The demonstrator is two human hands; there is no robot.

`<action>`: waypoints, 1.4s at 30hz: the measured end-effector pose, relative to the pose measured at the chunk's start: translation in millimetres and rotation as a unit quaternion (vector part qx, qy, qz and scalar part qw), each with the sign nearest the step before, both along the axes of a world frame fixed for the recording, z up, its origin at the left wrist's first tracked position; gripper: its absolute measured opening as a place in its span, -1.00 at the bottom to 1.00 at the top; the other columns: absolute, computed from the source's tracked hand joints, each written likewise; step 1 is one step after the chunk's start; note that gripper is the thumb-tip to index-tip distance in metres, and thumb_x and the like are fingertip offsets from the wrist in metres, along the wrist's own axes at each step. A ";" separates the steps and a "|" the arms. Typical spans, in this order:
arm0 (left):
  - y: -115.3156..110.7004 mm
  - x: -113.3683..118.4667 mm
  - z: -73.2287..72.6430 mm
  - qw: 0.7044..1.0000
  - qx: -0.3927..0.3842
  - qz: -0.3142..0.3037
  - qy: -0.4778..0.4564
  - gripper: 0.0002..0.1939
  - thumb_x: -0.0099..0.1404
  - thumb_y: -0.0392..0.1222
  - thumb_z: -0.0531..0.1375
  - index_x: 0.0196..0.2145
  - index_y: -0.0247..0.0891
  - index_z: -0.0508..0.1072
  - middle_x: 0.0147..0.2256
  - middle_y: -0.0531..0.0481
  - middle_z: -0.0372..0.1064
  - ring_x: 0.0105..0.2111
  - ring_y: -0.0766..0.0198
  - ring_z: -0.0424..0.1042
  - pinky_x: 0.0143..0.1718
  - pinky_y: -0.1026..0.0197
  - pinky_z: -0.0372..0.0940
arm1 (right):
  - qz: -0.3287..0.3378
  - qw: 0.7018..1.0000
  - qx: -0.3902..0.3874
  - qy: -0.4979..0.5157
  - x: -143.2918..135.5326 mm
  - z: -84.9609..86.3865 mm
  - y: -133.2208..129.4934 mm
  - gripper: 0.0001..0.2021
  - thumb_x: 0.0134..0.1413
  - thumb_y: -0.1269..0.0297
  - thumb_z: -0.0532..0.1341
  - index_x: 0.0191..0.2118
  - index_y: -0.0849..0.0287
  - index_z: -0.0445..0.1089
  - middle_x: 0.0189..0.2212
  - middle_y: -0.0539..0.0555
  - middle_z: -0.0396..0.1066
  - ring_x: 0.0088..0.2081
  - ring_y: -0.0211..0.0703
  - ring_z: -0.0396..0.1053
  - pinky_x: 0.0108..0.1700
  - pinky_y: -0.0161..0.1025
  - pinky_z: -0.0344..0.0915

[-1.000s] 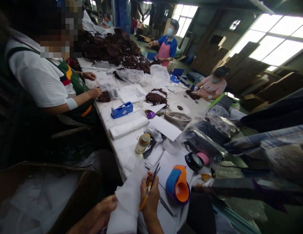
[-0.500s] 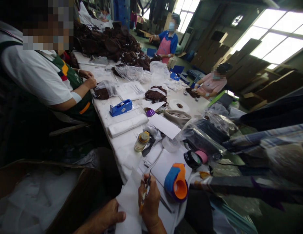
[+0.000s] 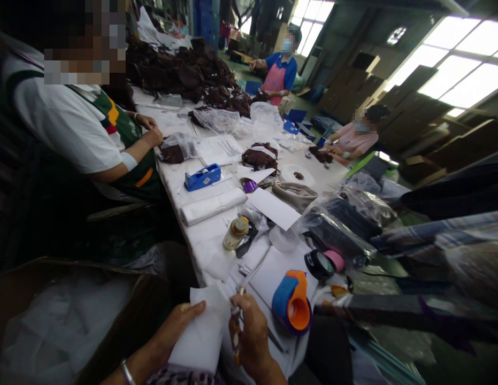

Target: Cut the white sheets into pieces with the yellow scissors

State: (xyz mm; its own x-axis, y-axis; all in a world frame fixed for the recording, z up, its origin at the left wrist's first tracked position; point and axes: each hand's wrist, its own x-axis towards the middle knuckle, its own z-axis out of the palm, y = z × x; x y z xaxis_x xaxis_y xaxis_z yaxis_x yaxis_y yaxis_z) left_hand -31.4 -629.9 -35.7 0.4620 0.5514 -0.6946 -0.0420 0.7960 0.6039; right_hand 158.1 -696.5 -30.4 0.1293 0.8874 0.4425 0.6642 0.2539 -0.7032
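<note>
Low in the head view, my left hand [image 3: 178,331] grips a folded white sheet [image 3: 202,334] by its left side, thumb lying on top. The sheet is thin and pale, paper or foam; I cannot tell which. To its right, my right hand [image 3: 252,331] is closed around a slim tool [image 3: 235,329] with dark and orange parts. Its exact kind is hard to make out. Under that hand lie white papers [image 3: 268,272] on the table. Just right of it stands an orange and blue tape dispenser [image 3: 292,302].
A small capped bottle [image 3: 235,233], tape rolls [image 3: 319,264] and a blue tape dispenser [image 3: 202,177] sit on the table. At lower left is a cardboard box [image 3: 140,299] with white sheets inside. A co-worker [image 3: 72,123] stands at left; two others work farther back.
My left hand has moved up along the sheet, which is now turned and folded smaller. The tool in my right hand has tilted, its tip less visible. The view has shifted slightly.
</note>
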 end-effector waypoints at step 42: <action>13.6 -13.0 21.7 0.990 -0.065 0.105 -0.068 -0.63 0.19 -0.15 0.31 -0.09 -0.45 0.52 -0.30 -0.24 0.62 -0.26 -0.05 0.60 -0.19 0.02 0.46 | 0.204 0.671 -0.414 0.580 15.3 50.9 -38.5 -0.46 0.24 -0.18 0.05 -0.12 0.26 0.42 -0.49 0.07 0.43 -0.50 -0.28 0.34 -0.37 -0.34 0.22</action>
State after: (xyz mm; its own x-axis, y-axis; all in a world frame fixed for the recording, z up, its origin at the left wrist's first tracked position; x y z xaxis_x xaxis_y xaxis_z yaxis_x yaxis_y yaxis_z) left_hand -44.4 -616.3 -14.0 0.4409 0.5554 -0.7051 -0.2878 0.8316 0.4750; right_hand 173.4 -735.0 20.5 -0.3686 0.8331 -0.4124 -0.4585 -0.5489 -0.6990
